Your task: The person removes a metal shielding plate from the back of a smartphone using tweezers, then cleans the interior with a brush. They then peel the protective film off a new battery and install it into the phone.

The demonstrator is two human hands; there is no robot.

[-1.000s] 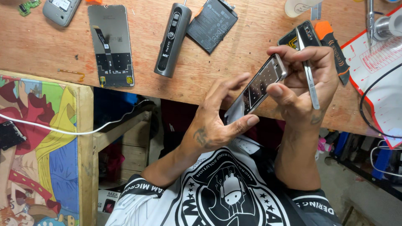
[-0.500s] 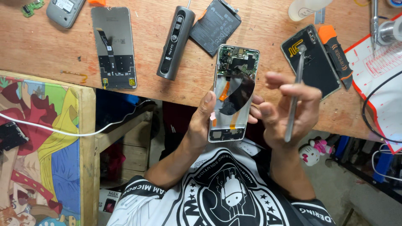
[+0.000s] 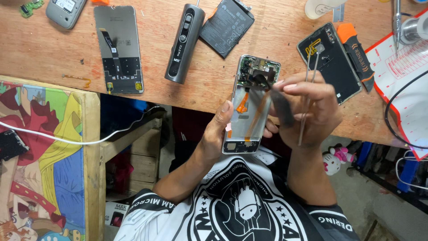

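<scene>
Phone frame (image 3: 249, 107), opened and stripped of its back, now faces the head camera flat-on; a second ago it was tilted edge-on between both hands, and half a second ago it had already swung round to show its insides. The turn puts the exposed interior in plain sight, so the work appears to be on the parts inside the shell. It is held above the near edge of the wooden surface (image 3: 178, 96), in front of the person's chest, not resting on anything.

The left hand (image 3: 214, 138) has its grip clenched on the frame's left edge, thumb along the side and fingers behind. The right hand (image 3: 307, 111) grasps a pair of thin metal tweezers (image 3: 307, 93), held upright beside the frame, and its fingertips also pinch a dark flat strip (image 3: 281, 105) that hangs across the frame's upper right. Compared with half a second ago, that strip has been drawn further off to the right.

The frame has a silver rim, a green circuit board at the top, an orange flex ribbon in the pale middle bay, and a dark band at the bottom.

On the surface lie a detached screen panel (image 3: 119, 49), a grey handheld tool (image 3: 183, 42), a black battery (image 3: 226, 26), a black back cover (image 3: 330, 62) and an orange-handled knife (image 3: 355, 51).
</scene>
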